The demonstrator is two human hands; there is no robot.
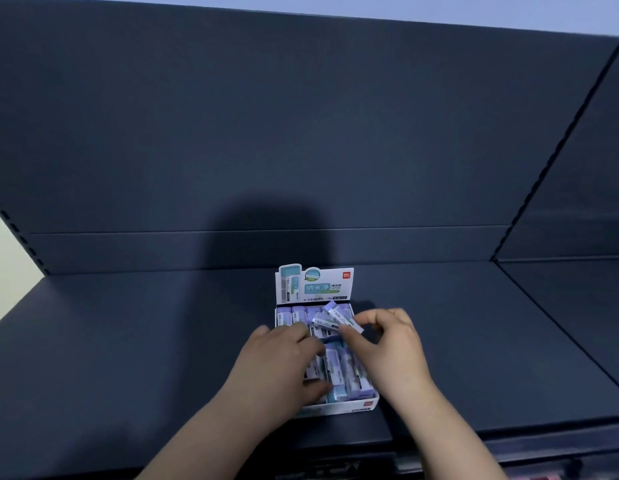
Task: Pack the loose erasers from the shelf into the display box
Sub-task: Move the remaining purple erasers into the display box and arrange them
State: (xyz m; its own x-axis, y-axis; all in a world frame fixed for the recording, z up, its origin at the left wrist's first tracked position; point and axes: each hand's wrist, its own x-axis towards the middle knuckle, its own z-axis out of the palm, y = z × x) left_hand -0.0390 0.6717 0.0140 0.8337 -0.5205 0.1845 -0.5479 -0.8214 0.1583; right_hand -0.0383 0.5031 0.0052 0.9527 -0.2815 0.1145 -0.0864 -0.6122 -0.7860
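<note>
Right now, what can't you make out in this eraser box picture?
Head view only.
Left side of display box: covered by left hand.
Whether left hand grips anything: underside hidden.
Print on header card: too small, blurred.
Label of eraser in right hand: blurred.

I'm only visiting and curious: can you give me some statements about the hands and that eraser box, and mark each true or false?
1. The display box stands on the dark shelf with its printed lid flap upright at the back. True.
2. The right hand pinches an eraser above the box. True.
3. The box holds nothing yet. False: packed erasers lie in rows inside it.
4. The left hand lies flat on the shelf, well away from the box. False: it is over the box, fingers down among the packed erasers.
</note>
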